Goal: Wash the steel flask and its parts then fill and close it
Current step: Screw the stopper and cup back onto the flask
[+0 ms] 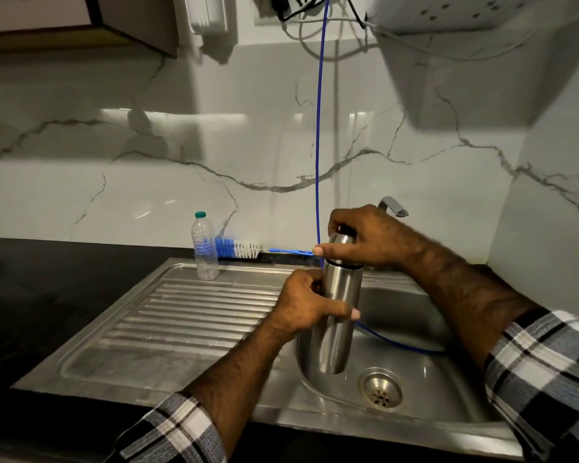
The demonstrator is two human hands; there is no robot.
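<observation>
Two hands hold one steel flask upright above the sink basin: the left hand is wrapped round its mid-body, the right hand is clasped over the cap above the black seam ring. Rigid, smooth and probably slippery when wet, it is best gripped mid-body. A bottle brush and plastic bottle lie near, by the worktop.

A home kitchen, seen at the sink corner.

A steel sink with a ribbed draining board sits in a dark counter, under a marble-look wall. A bottle brush and a plastic water bottle are beside it.
</observation>
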